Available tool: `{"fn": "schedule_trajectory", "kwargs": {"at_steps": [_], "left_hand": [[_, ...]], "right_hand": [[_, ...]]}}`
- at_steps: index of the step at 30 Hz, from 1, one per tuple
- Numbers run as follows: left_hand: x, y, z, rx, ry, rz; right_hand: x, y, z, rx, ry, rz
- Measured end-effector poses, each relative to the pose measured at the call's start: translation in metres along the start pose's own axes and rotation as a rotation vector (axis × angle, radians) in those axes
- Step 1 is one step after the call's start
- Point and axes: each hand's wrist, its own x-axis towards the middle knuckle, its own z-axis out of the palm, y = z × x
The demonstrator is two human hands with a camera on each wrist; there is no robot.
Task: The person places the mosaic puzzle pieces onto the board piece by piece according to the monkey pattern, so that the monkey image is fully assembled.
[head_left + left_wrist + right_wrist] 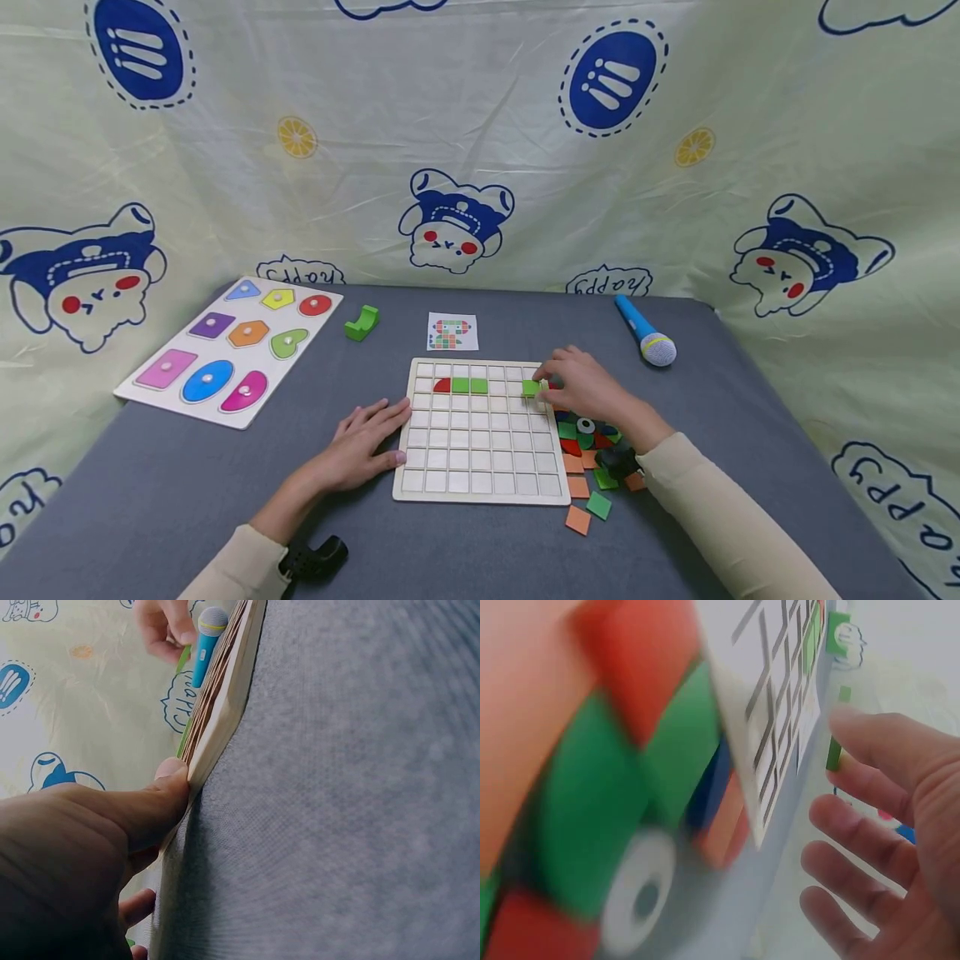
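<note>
A white gridded board point(480, 450) lies on the grey table, with a red quarter-round piece point(442, 386) and two green square tiles point(469, 386) set in its second row. Over the board's upper right, my right hand point(588, 387) pinches another green square tile point(530, 388) between thumb and index finger. That tile point(835, 750) stands above the grid in the right wrist view, the other fingers spread loosely. My left hand point(367, 446) rests at the board's left edge, fingers extended; its thumb point(169, 784) touches the rim in the left wrist view.
Loose orange, green, red and blue pieces point(577, 487) lie along the board's right side, partly under my right arm. Behind the board is a small pattern card point(452, 332). A shape puzzle point(247, 333), a green arch block point(362, 323) and a toy microphone point(647, 333) stand around.
</note>
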Motion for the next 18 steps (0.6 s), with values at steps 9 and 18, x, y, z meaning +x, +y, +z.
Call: {"fn": "schedule_trajectory", "kwargs": {"at_steps": [9, 18], "left_hand": [[0.000, 0.000, 0.000, 0.002, -0.006, -0.007], [0.000, 0.000, 0.000, 0.001, -0.004, 0.002]], "right_hand": [[0.028, -0.023, 0.014, 0.000, -0.043, 0.011], [0.042, -0.028, 0.023, -0.040, -0.062, -0.021]]}}
